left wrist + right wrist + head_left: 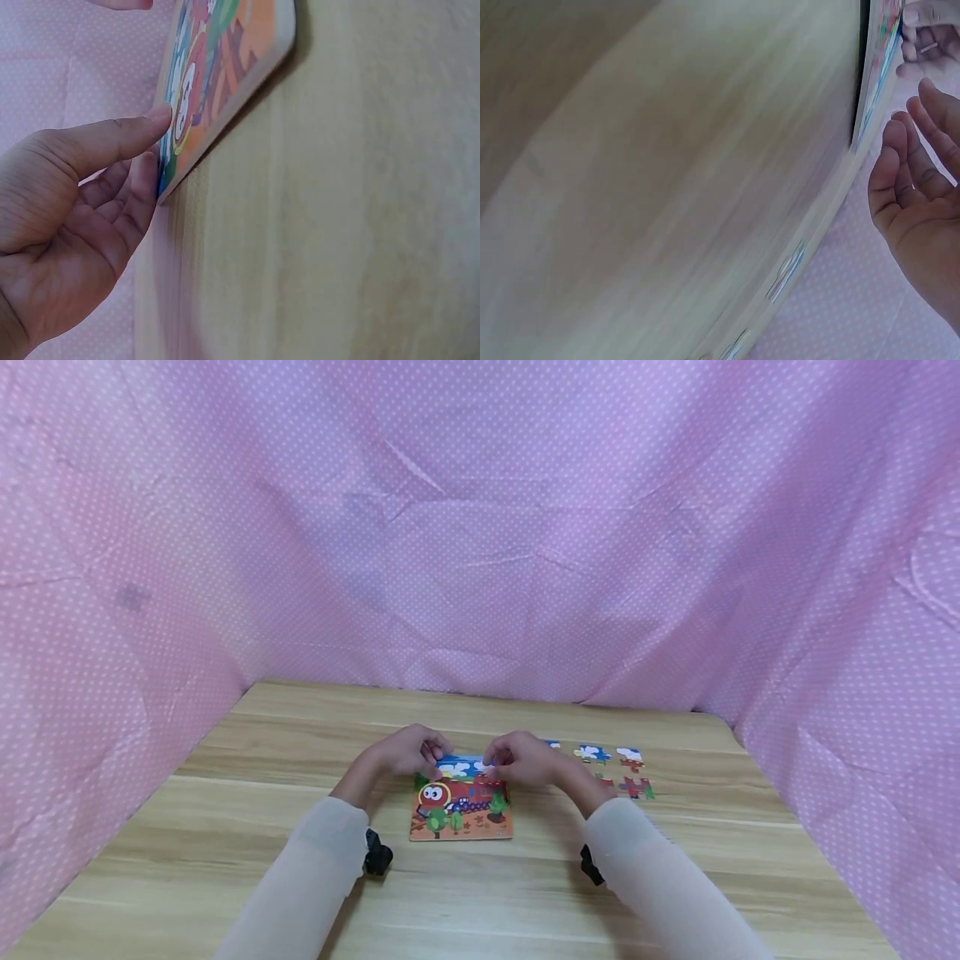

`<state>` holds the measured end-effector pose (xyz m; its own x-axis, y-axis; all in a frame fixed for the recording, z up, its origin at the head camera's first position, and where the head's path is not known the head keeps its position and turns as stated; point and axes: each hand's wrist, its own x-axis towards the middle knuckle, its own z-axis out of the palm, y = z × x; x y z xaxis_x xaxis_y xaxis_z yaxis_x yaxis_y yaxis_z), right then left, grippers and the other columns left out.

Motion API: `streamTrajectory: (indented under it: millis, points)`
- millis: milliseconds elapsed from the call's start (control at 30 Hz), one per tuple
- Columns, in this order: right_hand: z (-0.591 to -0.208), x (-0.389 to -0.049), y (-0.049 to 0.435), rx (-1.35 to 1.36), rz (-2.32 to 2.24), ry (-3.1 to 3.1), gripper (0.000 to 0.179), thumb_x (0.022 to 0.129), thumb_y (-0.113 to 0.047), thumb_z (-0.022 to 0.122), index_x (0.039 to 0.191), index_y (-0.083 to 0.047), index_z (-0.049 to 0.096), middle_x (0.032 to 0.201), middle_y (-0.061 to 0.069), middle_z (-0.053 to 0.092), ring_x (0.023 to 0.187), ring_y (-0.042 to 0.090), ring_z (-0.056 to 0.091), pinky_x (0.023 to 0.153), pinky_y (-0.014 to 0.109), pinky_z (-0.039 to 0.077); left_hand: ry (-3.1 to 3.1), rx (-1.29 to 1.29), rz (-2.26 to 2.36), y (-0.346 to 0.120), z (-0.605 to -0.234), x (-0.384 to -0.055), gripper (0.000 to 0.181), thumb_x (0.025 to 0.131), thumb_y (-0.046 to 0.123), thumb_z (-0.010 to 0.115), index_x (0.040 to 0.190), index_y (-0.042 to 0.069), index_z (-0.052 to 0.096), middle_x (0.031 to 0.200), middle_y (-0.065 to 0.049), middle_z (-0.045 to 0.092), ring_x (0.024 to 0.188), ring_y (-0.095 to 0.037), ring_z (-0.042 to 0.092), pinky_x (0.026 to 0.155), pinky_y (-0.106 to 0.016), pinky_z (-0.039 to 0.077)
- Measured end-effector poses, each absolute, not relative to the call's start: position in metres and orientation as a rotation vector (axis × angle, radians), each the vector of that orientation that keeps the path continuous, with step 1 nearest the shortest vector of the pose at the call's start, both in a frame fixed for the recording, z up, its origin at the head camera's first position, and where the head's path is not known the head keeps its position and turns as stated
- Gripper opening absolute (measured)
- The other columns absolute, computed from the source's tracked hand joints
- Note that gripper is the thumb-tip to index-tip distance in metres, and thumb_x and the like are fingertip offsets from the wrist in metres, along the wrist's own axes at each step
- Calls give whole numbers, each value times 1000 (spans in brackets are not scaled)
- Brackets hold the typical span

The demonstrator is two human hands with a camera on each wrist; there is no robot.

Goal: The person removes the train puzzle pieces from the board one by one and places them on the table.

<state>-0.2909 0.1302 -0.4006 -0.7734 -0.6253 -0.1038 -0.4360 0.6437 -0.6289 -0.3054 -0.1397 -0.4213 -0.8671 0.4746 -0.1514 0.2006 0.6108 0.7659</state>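
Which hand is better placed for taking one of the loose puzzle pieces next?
Probably the right hand: the loose puzzle pieces lie on the table just to its right. The left hand is farther from them, at the left side of the picture board.

Soft light, faint shadows, right-wrist tabletop (667, 187) blurred

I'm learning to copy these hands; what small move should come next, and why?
Probably have the right hand grip the far right corner of the picture board: in the right wrist view it looks clear of the edge, while the left hand holds the far left.
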Motion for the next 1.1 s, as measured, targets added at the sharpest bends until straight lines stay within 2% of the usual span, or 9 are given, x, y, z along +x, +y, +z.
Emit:
streamTrajectory:
  millis: [233,400,867,1100]
  points:
    - [-404,-285,112,-940,-781,2536,7,98,-18,71,104,-14,73,87,-8,68,81,11,60,77,31,50,2531,552,1077,-141,-424,-307,32,85,2,82,115,7,75,101,-1,70,91,-17,62,87,-33,52]
    - [-407,-280,100,-949,-710,2529,6,98,-20,71,103,-16,74,85,-11,67,81,8,60,78,28,50,2539,582,1048,-141,-426,-309,30,85,2,82,113,9,76,98,2,71,89,-15,62,84,-31,53]
    - [-415,-269,79,-953,-716,2506,22,96,-28,75,109,-12,70,81,-6,64,71,8,54,65,23,46,2527,567,1067,-143,-426,-310,35,85,2,82,119,8,74,110,0,72,91,-14,64,86,-31,54]
    - [-417,-267,75,-920,-715,2523,28,93,-35,78,105,-13,66,75,-5,60,65,7,51,59,21,41,2519,563,1060,-144,-429,-313,35,86,3,82,119,7,74,109,0,72,91,-14,63,85,-31,54]
